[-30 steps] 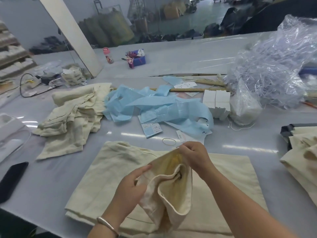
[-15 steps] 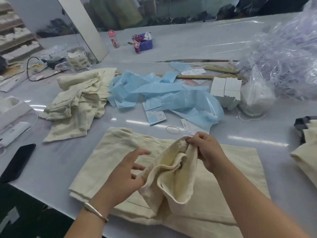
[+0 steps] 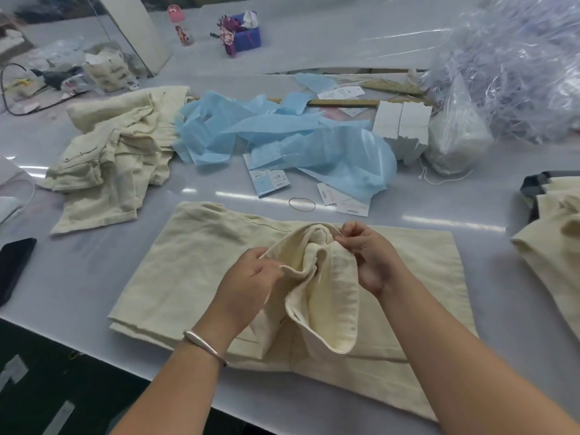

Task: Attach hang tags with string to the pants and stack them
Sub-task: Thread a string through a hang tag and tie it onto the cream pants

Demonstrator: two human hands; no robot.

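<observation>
The cream pants (image 3: 194, 265) lie folded on the near surface (image 3: 470, 202), their waistband bunched up between both hands: the left hand (image 3: 248, 287), open with fingers spread half a second ago, now pinches the band's edge, and the right hand (image 3: 367, 255) still pinches its top fold. Beyond them, loose hang tags (image 3: 270, 181) lie by crumpled blue sheets (image 3: 282, 136), their print too small to read.

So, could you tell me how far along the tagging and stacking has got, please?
Done, apparently: folded cream pants lie stacked at the right edge. In hand: both the left hand and right hand grip the raised waistband of the pants in front; no tag shows on it. Left: the crumpled pile, with loose hang tags nearby.
</observation>
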